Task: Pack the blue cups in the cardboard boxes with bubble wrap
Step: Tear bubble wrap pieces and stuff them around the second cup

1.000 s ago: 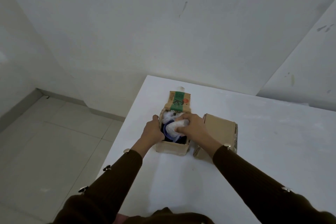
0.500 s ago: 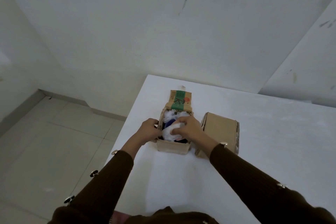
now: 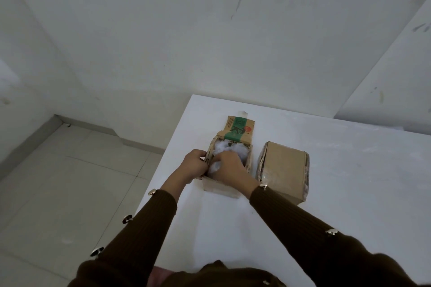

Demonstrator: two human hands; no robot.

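An open cardboard box (image 3: 221, 187) stands near the table's left edge, its printed green lid flap (image 3: 238, 129) folded back. White bubble wrap (image 3: 221, 148) fills its top; the blue cup is hidden beneath. My left hand (image 3: 194, 165) grips the box's left wall. My right hand (image 3: 229, 166) is inside the opening, fingers curled down onto the bubble wrap and pressing it in. A second cardboard box (image 3: 284, 168), closed, sits just to the right, apart from both hands.
The white table (image 3: 349, 182) stretches right and toward me. Its left edge drops to a tiled floor (image 3: 58, 182). White walls stand close behind the table.
The blue cup showed inside the box before; now bubble wrap covers it. My right hand has pushed lower into the box, and my left hand has stayed on the left wall.
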